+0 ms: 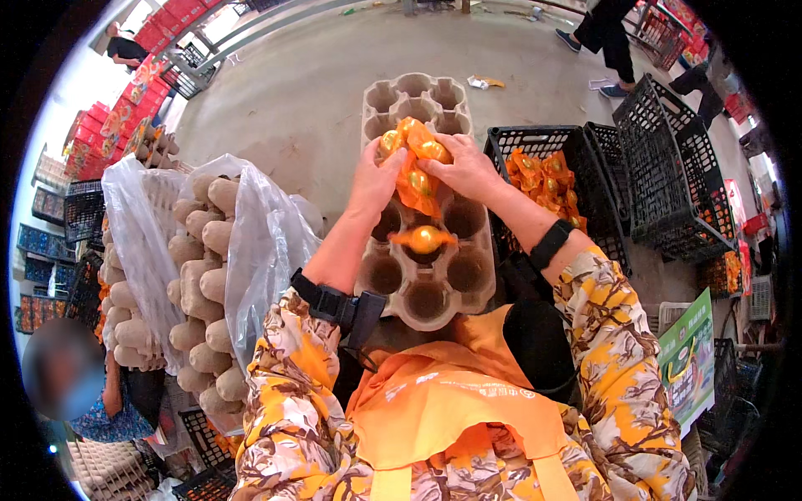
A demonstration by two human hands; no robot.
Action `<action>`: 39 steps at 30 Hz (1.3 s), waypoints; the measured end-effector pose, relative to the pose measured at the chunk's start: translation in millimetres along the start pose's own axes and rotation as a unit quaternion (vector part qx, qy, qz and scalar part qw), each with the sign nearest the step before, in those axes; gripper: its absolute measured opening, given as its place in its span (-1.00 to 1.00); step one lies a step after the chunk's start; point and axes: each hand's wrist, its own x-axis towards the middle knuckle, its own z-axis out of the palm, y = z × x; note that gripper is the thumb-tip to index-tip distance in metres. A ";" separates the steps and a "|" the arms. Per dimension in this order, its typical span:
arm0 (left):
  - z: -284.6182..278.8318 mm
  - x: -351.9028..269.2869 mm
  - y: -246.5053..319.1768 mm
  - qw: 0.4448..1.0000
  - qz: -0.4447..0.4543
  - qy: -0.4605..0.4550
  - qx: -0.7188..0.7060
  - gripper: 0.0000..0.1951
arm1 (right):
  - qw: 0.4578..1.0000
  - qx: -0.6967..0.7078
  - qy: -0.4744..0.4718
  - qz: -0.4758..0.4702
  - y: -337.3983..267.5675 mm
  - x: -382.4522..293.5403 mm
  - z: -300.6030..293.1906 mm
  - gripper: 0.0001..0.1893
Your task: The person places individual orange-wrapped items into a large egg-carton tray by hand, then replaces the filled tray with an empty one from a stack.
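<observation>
A grey molded-pulp tray [432,275] with round cups lies lengthwise before me. Over its middle, my left hand [381,178] has its fingers on an orange-wrapped round fruit [391,141] at the left of a small cluster. My right hand [460,164] grips another wrapped fruit [433,151] of that cluster from the right. One more wrapped fruit [418,181] hangs or lies just below, between the hands. Nearer to me, a single wrapped fruit [426,239] rests in a tray cup, its wrapper ends spread sideways. The cups under my hands are partly hidden.
At right, a black plastic crate [532,133] holds wrapped fruits [550,185]; more black crates [673,169] stand beyond it. Stacked pulp trays [210,282] in clear plastic [263,232] stand at left. A green printed board [689,363] is at lower right. Other people are in the background.
</observation>
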 end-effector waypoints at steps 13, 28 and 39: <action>-28.3 -8.4 22.0 0.986 -0.147 -0.032 -0.068 -0.63 | 0.900 0.415 -0.123 0.047 24.2 -19.6 -32.4 -0.44; -44.4 -36.5 31.4 0.991 -0.135 -0.006 -0.016 -0.64 | 0.956 0.251 -0.154 -0.007 20.4 -36.7 -64.4 -0.56; -49.5 -59.9 17.6 0.973 -0.123 0.030 -0.195 -0.71 | 0.928 -0.295 -0.172 -0.148 16.8 -64.5 -12.7 -0.76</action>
